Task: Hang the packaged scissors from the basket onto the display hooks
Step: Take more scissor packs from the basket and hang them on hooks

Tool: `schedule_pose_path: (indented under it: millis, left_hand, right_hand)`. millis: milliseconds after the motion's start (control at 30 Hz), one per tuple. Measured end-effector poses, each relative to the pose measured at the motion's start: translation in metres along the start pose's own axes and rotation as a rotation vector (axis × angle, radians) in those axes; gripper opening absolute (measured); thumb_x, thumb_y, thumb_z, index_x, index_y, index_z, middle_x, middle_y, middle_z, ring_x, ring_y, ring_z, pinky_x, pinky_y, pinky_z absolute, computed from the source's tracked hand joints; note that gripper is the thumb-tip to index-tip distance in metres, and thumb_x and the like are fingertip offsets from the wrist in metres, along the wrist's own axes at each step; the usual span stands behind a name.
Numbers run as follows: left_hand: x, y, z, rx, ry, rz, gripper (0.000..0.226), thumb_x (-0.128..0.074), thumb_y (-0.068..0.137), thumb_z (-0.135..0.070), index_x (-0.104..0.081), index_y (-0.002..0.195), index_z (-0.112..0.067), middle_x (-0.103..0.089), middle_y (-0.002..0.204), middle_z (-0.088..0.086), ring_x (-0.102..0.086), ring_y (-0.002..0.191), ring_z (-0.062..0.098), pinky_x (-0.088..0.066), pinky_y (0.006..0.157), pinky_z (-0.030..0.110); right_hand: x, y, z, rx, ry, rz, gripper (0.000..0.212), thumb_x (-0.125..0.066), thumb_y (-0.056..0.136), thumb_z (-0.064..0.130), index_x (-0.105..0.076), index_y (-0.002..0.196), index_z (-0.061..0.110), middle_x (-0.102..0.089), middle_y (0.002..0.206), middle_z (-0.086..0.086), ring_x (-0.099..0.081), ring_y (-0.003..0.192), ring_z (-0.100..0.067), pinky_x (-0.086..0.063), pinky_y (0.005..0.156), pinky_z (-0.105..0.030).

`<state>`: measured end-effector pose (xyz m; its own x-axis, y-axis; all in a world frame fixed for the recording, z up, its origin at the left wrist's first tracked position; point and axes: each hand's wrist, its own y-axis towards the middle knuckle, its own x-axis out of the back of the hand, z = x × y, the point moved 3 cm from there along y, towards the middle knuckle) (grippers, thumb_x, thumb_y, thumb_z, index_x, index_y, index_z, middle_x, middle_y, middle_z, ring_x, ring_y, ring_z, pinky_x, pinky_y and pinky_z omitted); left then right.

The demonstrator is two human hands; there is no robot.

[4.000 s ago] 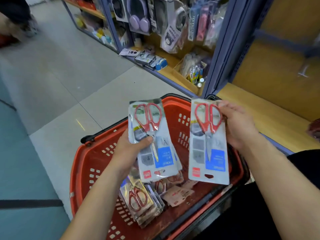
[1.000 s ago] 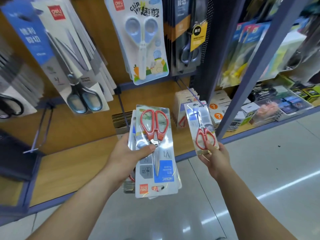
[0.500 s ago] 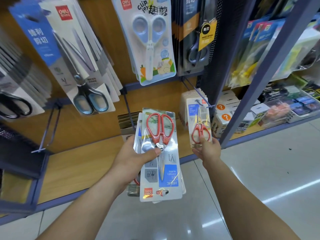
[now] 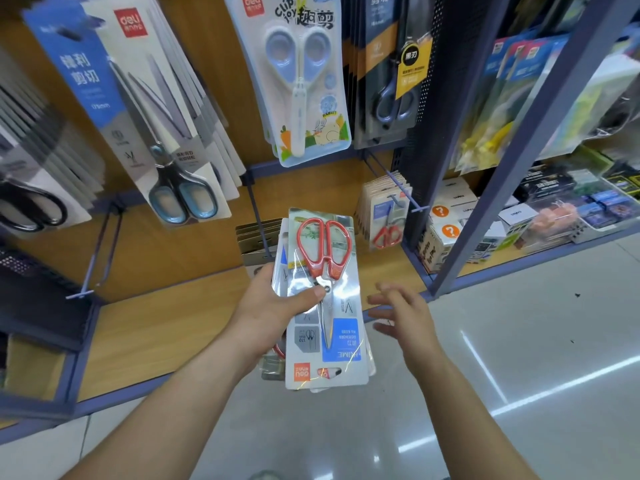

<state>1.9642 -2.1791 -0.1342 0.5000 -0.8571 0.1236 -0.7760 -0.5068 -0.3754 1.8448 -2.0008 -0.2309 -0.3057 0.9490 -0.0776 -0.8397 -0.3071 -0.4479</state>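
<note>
a person stands at a shop's scissors display with a stack of packaged scissors (image 4: 325, 306) in the left hand (image 4: 273, 313); the grip is closed round the stack's left edge, thumb laid across the front pack at the blades' pivot, fingers hidden behind; the top pack shows red handles pointing toward the shelving, and its printed label reads upside down at the near end; the right hand (image 4: 403, 315) hovers just to the right of the stack, its grip slack and wide, fingers spread and holding nothing, apart from the packs; beyond it a red-handled pack (image 4: 386, 223) hangs on a display hook (image 4: 398, 187) in front of a row of similar cards, low on the right of the wooden back panel; higher hooks carry blue-handled scissors (image 4: 180, 161), a pale blue children's pair (image 4: 301, 81) and a dark-carded pair (image 4: 391, 74); a bare hook (image 4: 100, 251) juts out at lower left; in the next bay to the right a clear tray (image 4: 602, 232) on the bottom shelf holds small blue and pink goods, too blurred to name; white boxes marked with orange question marks (image 4: 446, 223) are stacked beside it; the wooden shelf (image 4: 156, 341) runs under the hooks, above a glossy floor (image 4: 346, 438)
</note>
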Motion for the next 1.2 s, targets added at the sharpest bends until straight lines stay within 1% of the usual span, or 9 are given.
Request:
schedule_pose_path:
  millis: [133, 200, 267, 467, 633, 867, 1033, 1100, 1200]
  left_hand:
    - [-0.002, -0.005, -0.001, 0.009, -0.068, 0.006, 0.042, -0.084, 0.084, -0.02, -0.064, 0.121, -0.021, -0.079, 0.106, 0.001, -0.078, 0.092, 0.027, -0.063, 0.083, 0.052]
    - [-0.002, -0.009, -0.003, -0.003, -0.112, 0.002, 0.037, -0.082, 0.085, -0.015, -0.067, 0.119, -0.019, -0.079, 0.107, 0.005, -0.078, 0.093, 0.029, -0.062, 0.083, 0.05]
    - [-0.002, -0.013, -0.007, -0.019, -0.13, -0.001, 0.031, -0.08, 0.087, -0.016, -0.069, 0.116, -0.018, -0.08, 0.104, 0.004, -0.078, 0.09, 0.027, -0.063, 0.072, 0.04]
    - [-0.002, -0.022, -0.019, -0.059, -0.193, 0.011, 0.017, -0.075, 0.089, -0.015, -0.068, 0.105, -0.018, -0.08, 0.084, -0.004, -0.077, 0.068, 0.011, -0.056, 0.052, 0.021]
    - [0.004, -0.022, -0.021, -0.087, -0.15, 0.013, 0.033, -0.079, 0.083, -0.022, -0.068, 0.114, -0.017, -0.081, 0.096, -0.001, -0.078, 0.078, 0.013, -0.058, 0.059, 0.022]
    - [0.012, -0.026, -0.025, -0.101, -0.153, -0.004, 0.026, -0.079, 0.087, -0.012, -0.067, 0.109, -0.019, -0.08, 0.098, 0.0, -0.078, 0.082, 0.016, -0.061, 0.061, 0.025]
    - [0.018, -0.033, -0.028, -0.095, -0.156, -0.029, 0.036, -0.081, 0.086, -0.012, -0.063, 0.117, -0.015, -0.08, 0.1, 0.0, -0.078, 0.081, 0.016, -0.059, 0.057, 0.024]
    - [0.022, -0.036, -0.028, -0.101, -0.142, -0.038, 0.037, -0.081, 0.085, -0.012, -0.063, 0.117, -0.015, -0.079, 0.1, 0.001, -0.078, 0.081, 0.016, -0.059, 0.057, 0.024]
    - [0.033, -0.041, -0.028, -0.123, -0.103, -0.066, 0.034, -0.082, 0.084, -0.011, -0.064, 0.112, -0.019, -0.078, 0.099, -0.001, -0.078, 0.086, 0.017, -0.061, 0.062, 0.026]
  right_hand:
    - [-0.027, -0.061, 0.021, 0.148, -0.038, 0.286, 0.036, -0.08, 0.079, 0.034, -0.07, 0.113, 0.024, -0.077, 0.105, 0.002, -0.076, 0.094, -0.021, -0.06, 0.074, -0.038]
    - [-0.033, -0.07, 0.025, 0.179, -0.05, 0.268, 0.042, -0.088, 0.079, 0.019, -0.07, 0.116, 0.028, -0.078, 0.107, 0.004, -0.077, 0.095, -0.023, -0.063, 0.079, -0.043]
    - [-0.036, -0.072, 0.029, 0.191, -0.028, 0.263, 0.035, -0.08, 0.087, 0.011, -0.069, 0.117, 0.027, -0.08, 0.105, 0.003, -0.078, 0.092, -0.023, -0.063, 0.079, -0.043]
    - [-0.036, -0.07, 0.037, 0.165, 0.003, 0.179, 0.022, -0.068, 0.097, 0.022, -0.063, 0.118, 0.015, -0.081, 0.094, -0.004, -0.078, 0.085, -0.025, -0.064, 0.075, -0.045]
    - [-0.036, -0.066, 0.035, 0.122, 0.042, 0.136, 0.018, -0.061, 0.102, 0.036, -0.066, 0.11, 0.02, -0.08, 0.102, -0.005, -0.077, 0.096, -0.028, -0.059, 0.09, -0.058]
    - [-0.032, -0.075, 0.048, 0.117, 0.118, 0.167, 0.023, -0.06, 0.102, 0.024, -0.069, 0.114, 0.007, -0.078, 0.106, -0.015, -0.076, 0.096, -0.035, -0.061, 0.086, -0.055]
    - [-0.025, -0.077, 0.06, 0.15, 0.044, 0.181, 0.016, -0.063, 0.101, 0.022, -0.071, 0.113, 0.015, -0.078, 0.108, -0.011, -0.074, 0.103, -0.036, -0.057, 0.093, -0.062]
    - [-0.018, -0.076, 0.066, 0.176, -0.008, 0.166, 0.015, -0.062, 0.102, 0.021, -0.07, 0.114, 0.017, -0.078, 0.109, -0.01, -0.075, 0.102, -0.034, -0.059, 0.091, -0.059]
    - [0.002, -0.076, 0.08, 0.192, -0.03, 0.227, 0.018, -0.058, 0.103, 0.013, -0.069, 0.117, 0.013, -0.077, 0.109, -0.015, -0.077, 0.09, -0.031, -0.064, 0.069, -0.044]
